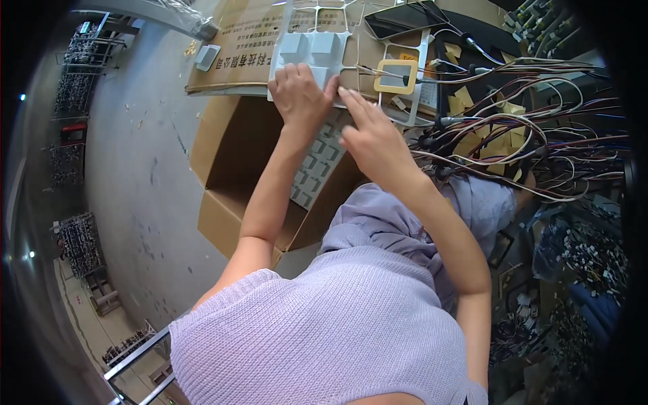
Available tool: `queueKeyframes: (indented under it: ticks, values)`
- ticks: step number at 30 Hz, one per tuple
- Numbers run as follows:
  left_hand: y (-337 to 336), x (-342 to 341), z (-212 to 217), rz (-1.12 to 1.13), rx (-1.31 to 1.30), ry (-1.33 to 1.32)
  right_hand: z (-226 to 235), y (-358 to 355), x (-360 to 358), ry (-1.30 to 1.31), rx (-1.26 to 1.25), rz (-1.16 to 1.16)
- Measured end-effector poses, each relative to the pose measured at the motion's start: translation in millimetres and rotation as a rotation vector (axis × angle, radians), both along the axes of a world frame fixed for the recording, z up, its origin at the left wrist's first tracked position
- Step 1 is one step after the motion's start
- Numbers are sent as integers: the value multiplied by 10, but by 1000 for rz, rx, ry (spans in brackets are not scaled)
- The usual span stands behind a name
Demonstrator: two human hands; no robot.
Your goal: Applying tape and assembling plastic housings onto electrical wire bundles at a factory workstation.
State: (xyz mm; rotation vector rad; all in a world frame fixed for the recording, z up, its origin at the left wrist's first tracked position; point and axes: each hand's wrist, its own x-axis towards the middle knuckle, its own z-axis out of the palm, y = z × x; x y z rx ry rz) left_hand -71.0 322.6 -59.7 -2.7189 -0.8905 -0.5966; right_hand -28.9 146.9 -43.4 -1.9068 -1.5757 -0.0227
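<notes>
My left hand (299, 98) rests over a white square block (314, 73) at the near edge of a pale plastic sheet (275, 59). Its fingers are spread, with the thumb toward the right. Two similar white blocks stand just beyond. Close by on the right, my right hand (371, 131) points its stretched fingers at the sheet's edge near the left thumb; its lower fingers are partly hidden. A yellowish square frame (385, 86) lies to the right, on white lattice strips.
Below my hands stands an opened cardboard box (223, 209) holding a sheet of small grey-white pieces (314, 165). Flat cardboard (239, 50) lies under the work, with a small white tray (207, 58) on it. Bundled cables (533, 135) spread at the right, near a dark flat panel (405, 19).
</notes>
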Motion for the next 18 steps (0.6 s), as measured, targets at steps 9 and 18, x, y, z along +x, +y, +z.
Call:
queueKeyframes:
  ticks: [9,18]
  values:
    - [614,-235,214,-181,-315,-47,-371,214,336,-209,-307,-80]
    - [828,-271,205,-238,-530,-50,-483,216,338,-198,-295,-91]
